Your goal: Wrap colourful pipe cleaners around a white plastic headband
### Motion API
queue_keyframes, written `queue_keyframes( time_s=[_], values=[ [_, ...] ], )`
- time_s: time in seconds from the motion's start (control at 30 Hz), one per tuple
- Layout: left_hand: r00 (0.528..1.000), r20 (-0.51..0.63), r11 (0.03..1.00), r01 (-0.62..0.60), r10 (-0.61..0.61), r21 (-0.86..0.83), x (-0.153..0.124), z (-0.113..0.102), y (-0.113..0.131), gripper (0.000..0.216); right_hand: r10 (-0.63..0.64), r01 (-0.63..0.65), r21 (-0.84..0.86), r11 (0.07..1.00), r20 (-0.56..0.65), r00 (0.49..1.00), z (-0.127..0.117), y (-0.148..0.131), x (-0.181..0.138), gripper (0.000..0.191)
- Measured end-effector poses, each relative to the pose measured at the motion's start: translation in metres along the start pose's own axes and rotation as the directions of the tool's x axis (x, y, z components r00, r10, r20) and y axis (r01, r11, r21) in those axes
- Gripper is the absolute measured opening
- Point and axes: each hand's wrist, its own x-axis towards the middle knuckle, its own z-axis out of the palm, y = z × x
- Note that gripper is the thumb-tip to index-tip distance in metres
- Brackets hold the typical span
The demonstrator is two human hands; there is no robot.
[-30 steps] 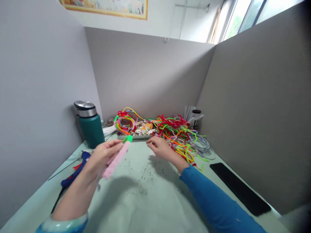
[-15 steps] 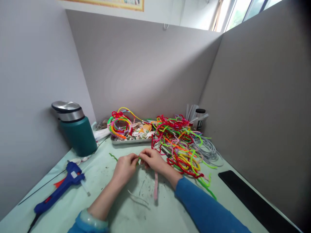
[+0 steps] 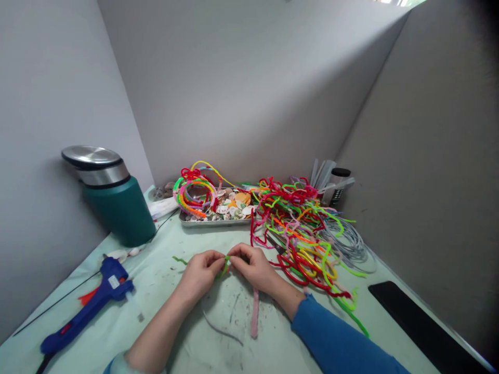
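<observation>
A thin green pipe cleaner (image 3: 225,266) is pinched between my two hands above the middle of the table. My left hand (image 3: 201,271) grips it with thumb and forefinger, and a green end sticks out on that hand's far left. Close beside it, my right hand (image 3: 251,266) holds the piece at its upper bend, fingertips nearly touching the left ones. Below the right hand a pink fuzzy strip (image 3: 254,314) lies on the cloth. A thin grey wire (image 3: 222,330) curves across the cloth under the left hand.
A blue glue gun (image 3: 89,306) and a green bottle (image 3: 119,208) stand at left. Behind my hands is a metal tray (image 3: 214,223) of painted discs and coiled pipe cleaners. A tangled pipe-cleaner pile (image 3: 296,223), grey wire coil (image 3: 349,241) and black slab (image 3: 421,322) fill the right.
The view has tilted down and come nearer the table. My fingertips have moved slightly apart, and more of the green pipe cleaner shows between them.
</observation>
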Motion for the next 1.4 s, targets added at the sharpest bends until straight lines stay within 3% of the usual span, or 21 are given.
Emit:
queue_keyframes(
  time_s=[0.2,0.6,0.73,0.9,1.07,1.4],
  values=[
    [0.984,0.103,0.98,0.157,-0.145,-0.12,-0.007,0.002,0.009,0.035,-0.092,0.093,-0.087,0.992,0.018,0.996,-0.001,-0.005,-0.003,0.014],
    [0.965,0.239,0.966,0.155,-0.104,-0.207,-0.01,-0.002,0.011,0.025,-0.143,0.147,-0.128,0.981,0.041,0.989,-0.003,-0.008,-0.004,0.018],
    [0.981,0.154,0.987,0.13,-0.115,-0.096,-0.007,0.0,0.002,0.016,-0.16,0.168,-0.16,0.973,0.06,0.985,-0.003,-0.008,-0.005,0.018],
    [0.998,-0.003,0.982,-0.06,0.062,0.177,-0.003,0.001,-0.005,0.014,-0.17,0.179,-0.194,0.965,0.06,0.984,-0.002,-0.005,-0.004,0.017],
    [0.991,-0.043,0.914,-0.103,0.13,0.392,-0.007,0.0,0.004,0.012,-0.157,0.167,-0.22,0.961,0.062,0.986,-0.001,-0.004,-0.004,0.015],
    [0.98,-0.085,0.916,-0.133,0.178,0.379,-0.008,-0.001,0.006,0.013,-0.145,0.15,-0.246,0.958,0.038,0.989,0.0,0.0,-0.004,0.013]
  ],
)
